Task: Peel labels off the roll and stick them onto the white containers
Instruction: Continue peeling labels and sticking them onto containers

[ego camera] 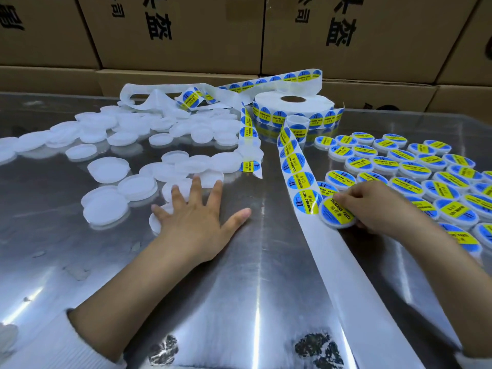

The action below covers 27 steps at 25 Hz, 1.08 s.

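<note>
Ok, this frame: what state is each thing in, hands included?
Left hand: open, fingers spread over unlabelled containers.
Right hand: holds a labelled container beside the backing strip.
Label roll: lying flat, partly unwound.
Labelled containers: grouped at right, labels up.

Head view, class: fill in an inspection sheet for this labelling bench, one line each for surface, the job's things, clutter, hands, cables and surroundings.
Surface: shiny metal table, with two dark smudges near the front edge.
Job's things: label roll at the back; label strip running forward; plain white containers on the left; labelled containers on the right.
Clutter: spent backing paper heaped at the back left.
Hands: left hand flat, fingers spread over plain containers; right hand holds a labelled container.
Cables: nothing seen.
Surroundings: printed cardboard boxes stacked behind.
</note>
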Tool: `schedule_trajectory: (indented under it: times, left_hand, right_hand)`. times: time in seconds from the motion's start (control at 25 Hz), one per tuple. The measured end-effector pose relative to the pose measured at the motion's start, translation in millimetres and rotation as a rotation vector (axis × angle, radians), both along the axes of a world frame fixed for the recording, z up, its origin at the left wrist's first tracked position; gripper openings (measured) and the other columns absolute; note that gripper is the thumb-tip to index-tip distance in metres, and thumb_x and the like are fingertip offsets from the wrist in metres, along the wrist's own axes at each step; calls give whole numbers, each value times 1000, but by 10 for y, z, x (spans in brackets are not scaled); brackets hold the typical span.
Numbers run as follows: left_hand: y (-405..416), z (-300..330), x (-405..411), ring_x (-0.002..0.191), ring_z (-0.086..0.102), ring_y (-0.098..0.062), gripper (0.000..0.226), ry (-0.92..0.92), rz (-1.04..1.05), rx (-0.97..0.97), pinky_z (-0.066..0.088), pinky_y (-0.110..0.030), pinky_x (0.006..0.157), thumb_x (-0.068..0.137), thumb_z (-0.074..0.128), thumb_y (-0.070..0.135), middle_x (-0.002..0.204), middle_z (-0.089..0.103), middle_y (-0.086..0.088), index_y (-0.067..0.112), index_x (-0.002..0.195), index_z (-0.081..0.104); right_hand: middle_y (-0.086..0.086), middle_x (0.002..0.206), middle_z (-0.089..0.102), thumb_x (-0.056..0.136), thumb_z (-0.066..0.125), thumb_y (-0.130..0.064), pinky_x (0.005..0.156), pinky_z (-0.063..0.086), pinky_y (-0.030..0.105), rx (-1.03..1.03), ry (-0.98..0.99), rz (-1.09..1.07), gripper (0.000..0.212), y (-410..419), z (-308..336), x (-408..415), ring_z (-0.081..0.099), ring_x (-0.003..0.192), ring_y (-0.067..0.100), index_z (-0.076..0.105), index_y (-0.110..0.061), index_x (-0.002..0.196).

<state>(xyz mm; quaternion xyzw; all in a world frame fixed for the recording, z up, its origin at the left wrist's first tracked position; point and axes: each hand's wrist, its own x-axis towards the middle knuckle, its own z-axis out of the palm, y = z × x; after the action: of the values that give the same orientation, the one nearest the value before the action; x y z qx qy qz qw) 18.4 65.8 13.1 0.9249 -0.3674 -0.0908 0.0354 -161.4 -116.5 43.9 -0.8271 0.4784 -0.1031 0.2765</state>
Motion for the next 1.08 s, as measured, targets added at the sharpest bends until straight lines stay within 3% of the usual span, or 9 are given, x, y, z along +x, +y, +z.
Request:
schedule_trajectory:
  times: [0.16,0.32,0.48,0.6,0.68,0.76,0.88,0.96,1.08]
  left_hand:
    - [-24,-27,23,145,-8,-34,84,-56,-61,-25,2,-54,114,77,10,79,159,-13,-1,36,149,-1]
    - [-37,-30,12,146,-7,-22,76,-20,-192,-123,1,-40,117,85,19,72,159,-10,6,34,150,9]
    - [-47,-33,-21,145,-6,-14,72,10,-270,-196,2,-34,116,87,25,68,158,-7,11,34,150,11]
    - [-44,-22,-39,145,4,-9,70,14,-307,-307,11,-29,114,90,36,63,159,2,11,31,149,16]
    - [-51,-14,-48,143,12,-8,70,15,-337,-374,19,-30,113,90,42,58,158,9,11,29,149,18]
    - [-59,-10,-52,140,22,-7,66,16,-367,-414,28,-30,110,91,45,53,154,18,12,28,148,22]
    - [-70,-9,-69,123,40,-3,55,15,-430,-496,39,-29,98,92,51,43,144,35,15,27,142,36]
    - [-67,10,-73,103,45,0,48,18,-462,-573,41,-25,88,91,57,34,139,41,15,27,136,45]
    - [-68,-11,-34,128,38,-13,50,-38,-394,-563,38,-33,101,90,57,36,147,35,8,27,138,44]
  right_hand:
    - [6,60,54,93,53,-36,66,43,34,-31,-33,-57,29,-84,16,-41,52,61,25,65,-13,79]
    - [11,60,49,96,48,-28,63,36,33,-73,-24,-114,36,-189,31,-122,45,60,27,60,-2,75]
    - [15,106,63,95,47,-25,81,42,37,-297,13,-91,25,-142,17,-99,54,101,35,69,-15,100]
    - [4,95,65,93,50,-31,72,39,34,-369,-142,-41,18,-41,79,-70,56,95,29,67,-27,90]
    - [1,94,66,93,50,-36,71,38,32,-289,-8,29,18,-1,59,-38,57,95,26,65,-27,89]
    - [2,109,65,93,47,-39,78,39,33,-244,113,33,22,-6,-9,-20,55,107,27,63,-29,105]
    - [10,133,54,96,41,-42,91,37,35,-207,97,8,43,-34,-65,-2,46,123,31,50,-18,131]
    - [13,131,54,96,38,-46,98,33,37,-250,38,46,48,-47,-94,39,42,126,33,54,-13,128]
    - [0,110,60,92,40,-53,99,28,36,-181,-93,127,39,49,-80,98,36,126,32,65,-26,103]
